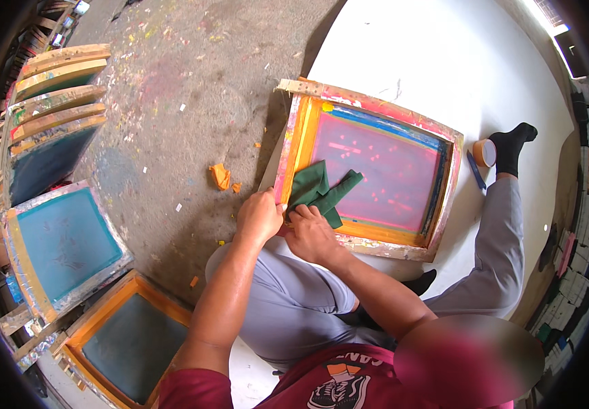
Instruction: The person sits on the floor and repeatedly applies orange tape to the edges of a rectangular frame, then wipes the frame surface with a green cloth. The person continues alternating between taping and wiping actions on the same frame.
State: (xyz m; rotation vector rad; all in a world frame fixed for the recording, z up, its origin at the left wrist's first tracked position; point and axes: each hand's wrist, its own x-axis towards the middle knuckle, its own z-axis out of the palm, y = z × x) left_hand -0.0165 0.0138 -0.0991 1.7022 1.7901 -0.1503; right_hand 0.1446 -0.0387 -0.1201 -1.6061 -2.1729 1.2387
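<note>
A wooden screen-printing frame [369, 246] rests before me, its pinkish mesh [383, 160] bordered by orange tape and a blue strip along the far side. My left hand [259, 217] is closed at the frame's near left corner, thumb against the wood. Just to its right, my right hand [310, 234] pinches the lower edge of a crumpled dark green cloth [311, 185]. That cloth lies over the near left part of the frame and mesh. What lies under my right fingertips is hidden.
A tape roll [484, 153] and a blue cutter-like tool [476, 170] lie by my foot on the white board [431, 41]. At left stand several screens [62, 88], a teal screen [69, 245] and a dark screen [134, 344]. Orange scraps [220, 177] litter the paint-spotted floor.
</note>
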